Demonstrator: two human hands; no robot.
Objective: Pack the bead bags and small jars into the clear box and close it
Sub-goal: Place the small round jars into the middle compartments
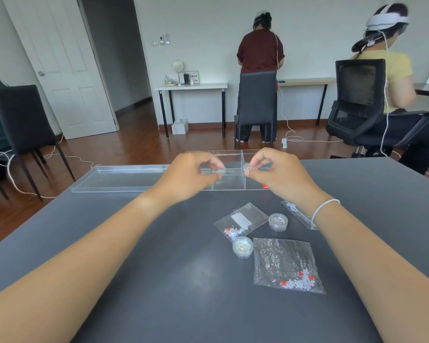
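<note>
The clear box [229, 154] with dividers stands open at the table's far edge. Its clear lid [120, 178] lies flat to its left. My left hand [190, 175] pinches a small jar [219, 171] over the box's middle compartment. My right hand [280, 172] grips another small jar [247, 167] over the divider. On the table nearer me lie two small jars [242, 246] [278, 221], a small bead bag [240, 222], a larger bead bag [286, 264] with red and white beads, and a third bead bag [296, 211] partly under my right wrist.
The grey table [159, 243] spreads toward me. Beyond it are black chairs [22, 127], cables on the wood floor, and two people at desks along the far wall.
</note>
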